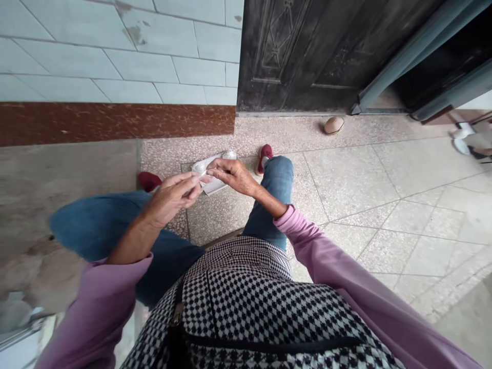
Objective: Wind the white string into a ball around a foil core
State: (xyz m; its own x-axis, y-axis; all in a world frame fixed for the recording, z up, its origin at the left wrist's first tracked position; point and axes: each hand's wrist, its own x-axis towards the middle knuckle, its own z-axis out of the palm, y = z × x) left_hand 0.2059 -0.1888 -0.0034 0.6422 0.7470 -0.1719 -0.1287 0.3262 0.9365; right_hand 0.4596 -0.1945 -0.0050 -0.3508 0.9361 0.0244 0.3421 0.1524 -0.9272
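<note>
From a small white piece [203, 175] (thin, its shape unclear), our left hand [173, 199] sits at eight o'clock and our right hand [233, 176] at three; both seem to pinch it. So slight a hold could let it slip if we tug unevenly, dropping it onto the white packaging [216, 187] beneath, about eleven o'clock from us, on the floor [215, 218].

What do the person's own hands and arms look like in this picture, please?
The left hand and right hand are bare, with no glove or watch showing. The left sleeve and right sleeve are pinkish purple and loose, ending partway along the forearms and leaving the wrists uncovered. No printed pattern shows on either sleeve.
</note>
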